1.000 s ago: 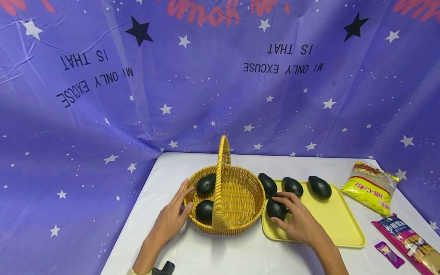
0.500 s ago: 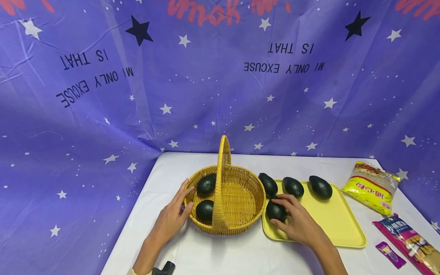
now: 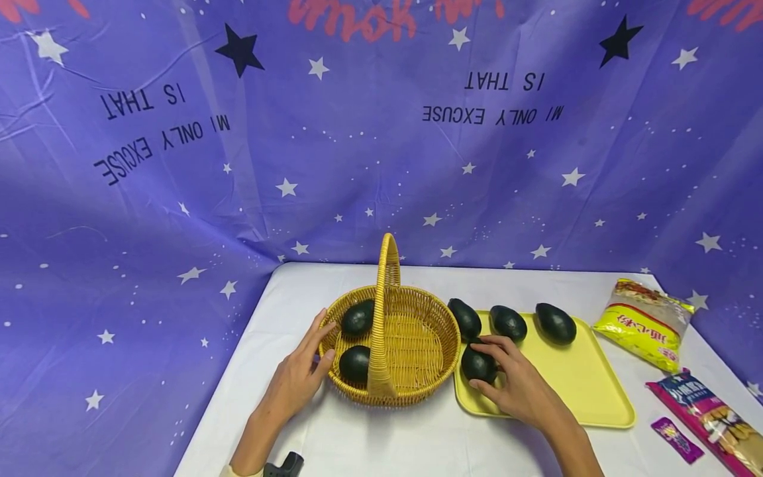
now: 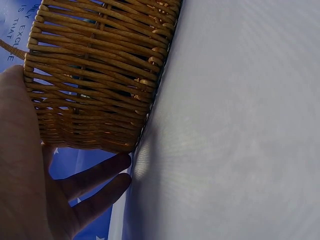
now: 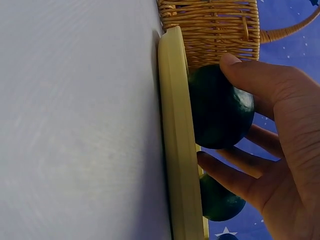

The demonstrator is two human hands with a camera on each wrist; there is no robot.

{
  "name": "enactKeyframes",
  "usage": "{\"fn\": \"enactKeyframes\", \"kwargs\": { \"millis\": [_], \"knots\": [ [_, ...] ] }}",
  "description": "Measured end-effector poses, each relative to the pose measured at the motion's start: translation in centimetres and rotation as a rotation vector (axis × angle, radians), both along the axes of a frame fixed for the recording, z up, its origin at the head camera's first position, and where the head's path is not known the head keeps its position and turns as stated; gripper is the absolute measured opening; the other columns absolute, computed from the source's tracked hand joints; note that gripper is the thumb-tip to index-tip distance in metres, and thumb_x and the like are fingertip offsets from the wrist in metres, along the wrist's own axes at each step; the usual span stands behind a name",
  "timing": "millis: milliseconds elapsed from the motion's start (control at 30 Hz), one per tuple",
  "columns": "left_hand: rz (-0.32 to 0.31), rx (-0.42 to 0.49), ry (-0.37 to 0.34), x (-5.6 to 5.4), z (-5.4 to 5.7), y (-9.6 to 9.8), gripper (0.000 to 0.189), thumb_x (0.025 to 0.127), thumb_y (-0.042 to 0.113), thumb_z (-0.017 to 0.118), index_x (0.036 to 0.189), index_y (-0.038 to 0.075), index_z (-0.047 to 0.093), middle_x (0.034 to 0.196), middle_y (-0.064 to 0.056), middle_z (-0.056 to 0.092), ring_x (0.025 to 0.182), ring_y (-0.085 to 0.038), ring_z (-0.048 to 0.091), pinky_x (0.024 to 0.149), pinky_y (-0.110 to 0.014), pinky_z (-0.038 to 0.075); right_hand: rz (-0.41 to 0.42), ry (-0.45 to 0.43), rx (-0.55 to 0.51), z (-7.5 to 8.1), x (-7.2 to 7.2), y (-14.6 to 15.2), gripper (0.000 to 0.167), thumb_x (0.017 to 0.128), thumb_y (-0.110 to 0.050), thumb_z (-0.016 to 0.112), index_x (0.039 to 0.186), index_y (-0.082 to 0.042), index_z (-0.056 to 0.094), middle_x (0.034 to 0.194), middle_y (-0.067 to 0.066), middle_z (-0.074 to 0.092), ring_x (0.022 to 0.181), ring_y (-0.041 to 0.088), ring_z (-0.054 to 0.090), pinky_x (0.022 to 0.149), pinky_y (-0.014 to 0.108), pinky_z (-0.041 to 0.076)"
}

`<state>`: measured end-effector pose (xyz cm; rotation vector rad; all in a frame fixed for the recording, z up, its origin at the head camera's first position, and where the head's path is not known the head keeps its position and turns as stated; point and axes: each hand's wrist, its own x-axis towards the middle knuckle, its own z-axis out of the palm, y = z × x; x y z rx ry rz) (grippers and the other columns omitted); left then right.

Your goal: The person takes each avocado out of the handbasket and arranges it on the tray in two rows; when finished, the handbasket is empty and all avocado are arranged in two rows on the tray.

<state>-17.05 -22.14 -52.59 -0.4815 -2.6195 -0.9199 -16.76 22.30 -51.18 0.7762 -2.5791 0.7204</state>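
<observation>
My left hand [image 3: 298,381] holds the left side of a yellow wicker basket [image 3: 417,391], thumb and a finger at its rim. In the left wrist view, two fingers [image 4: 102,192] stretch out below the basket's woven wall [image 4: 100,75]. Two dark green avocados [image 3: 357,319] lie inside, left of the tall handle [image 3: 381,318]. My right hand [image 3: 518,384] grips another avocado [image 3: 479,366] at the yellow tray's left side, thumb on the near side and fingers on the far side. In the right wrist view this avocado [image 5: 217,110] sits right at the tray's rim [image 5: 177,130].
Three more avocados [image 3: 556,324] lie along the far part of the yellow tray [image 3: 584,391]. To its right are a yellow food bag [image 3: 646,324], a pink snack bag [image 3: 709,421] and a small purple packet [image 3: 677,440]. A purple star-printed cloth [image 3: 381,146] hangs behind the white table.
Hands, basket and avocados keep practically the same places. The right hand's fingers have settled slightly around the avocado, and the head view has shifted a little.
</observation>
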Motion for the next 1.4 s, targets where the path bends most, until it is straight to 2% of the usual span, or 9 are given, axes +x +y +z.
{"fn": "enactKeyframes", "kwargs": {
  "millis": [233,367,467,567,600,700,900,1133,1400],
  "knots": [
    [0.004,-0.003,0.002,0.0,0.0,0.0,0.054,0.111,0.038,0.056,0.163,0.025,0.048,0.178,0.012,0.024,0.11,-0.032,0.074,0.086,-0.054,0.058,0.005,0.006,-0.006,0.0,0.0,0.0,0.062,0.082,-0.026,0.097,0.135,-0.009,0.07,0.145,0.014,0.06,0.124,0.025,0.062,0.082,0.035,0.056],
    [0.002,0.001,0.005,0.0,0.0,-0.1,0.054,0.111,0.037,0.056,0.163,0.025,0.049,0.178,0.009,0.026,0.102,-0.027,0.073,0.084,-0.052,0.058,0.002,0.014,0.0,0.1,0.0,0.0,0.062,0.081,-0.027,0.097,0.135,-0.01,0.071,0.145,0.014,0.06,0.118,0.023,0.064,0.082,0.034,0.054],
    [0.003,0.0,0.004,0.0,0.0,-0.1,0.054,0.111,0.037,0.056,0.163,0.026,0.048,0.178,0.01,0.026,0.097,-0.022,0.071,0.082,-0.05,0.058,-0.001,0.018,0.007,0.2,0.1,0.0,0.062,0.081,-0.028,0.097,0.135,-0.01,0.071,0.144,0.014,0.06,0.12,0.024,0.064,0.085,0.036,0.054],
    [0.005,-0.002,0.004,0.0,-0.1,-0.1,0.054,0.111,0.037,0.056,0.163,0.026,0.048,0.178,0.01,0.025,0.094,-0.021,0.07,0.081,-0.048,0.058,-0.002,0.014,0.009,0.3,0.1,0.0,0.063,0.081,-0.028,0.097,0.135,-0.009,0.07,0.145,0.014,0.059,0.118,0.023,0.064,0.087,0.031,0.052],
    [0.005,0.0,0.003,0.0,0.0,-0.1,0.054,0.111,0.037,0.056,0.163,0.026,0.048,0.178,0.01,0.025,0.094,-0.022,0.071,0.081,-0.048,0.058,-0.006,0.015,0.012,0.3,0.1,0.0,0.063,0.081,-0.028,0.097,0.135,-0.01,0.07,0.145,0.013,0.059,0.126,0.027,0.061,0.091,0.029,0.051],
    [0.003,0.002,0.008,-0.1,-0.1,-0.1,0.054,0.111,0.037,0.056,0.163,0.025,0.049,0.178,0.009,0.026,0.099,-0.025,0.073,0.082,-0.05,0.059,-0.015,0.007,0.014,0.5,0.1,0.1,0.063,0.082,-0.028,0.097,0.136,-0.011,0.07,0.146,0.012,0.059,0.13,0.03,0.06,0.099,0.024,0.047],
    [-0.002,0.002,0.009,-0.1,-0.1,-0.1,0.054,0.111,0.037,0.056,0.162,0.023,0.049,0.179,0.008,0.025,0.108,-0.032,0.074,0.084,-0.053,0.059,-0.037,0.005,0.016,0.9,0.2,0.1,0.062,0.082,-0.029,0.097,0.136,-0.013,0.071,0.145,0.01,0.06,0.133,0.032,0.06,0.103,0.032,0.048],
    [-0.003,0.002,0.008,-0.1,-0.2,-0.1,0.054,0.111,0.037,0.056,0.162,0.023,0.049,0.178,0.006,0.027,0.114,-0.034,0.073,0.086,-0.055,0.059,-0.029,0.039,-0.017,1.4,0.3,0.2,0.06,0.08,-0.025,0.097,0.133,-0.011,0.072,0.143,0.009,0.062,0.13,0.03,0.062,0.11,0.009,0.031],
    [-0.002,0.0,0.005,0.0,-0.1,0.0,0.054,0.111,0.036,0.056,0.163,0.023,0.049,0.179,0.006,0.026,0.108,-0.031,0.074,0.084,-0.053,0.059,-0.026,0.055,-0.035,2.1,0.3,-0.1,0.057,0.083,-0.02,0.094,0.134,-0.012,0.072,0.142,0.007,0.063,0.129,0.028,0.063,0.111,0.007,0.028]
  ]
}}
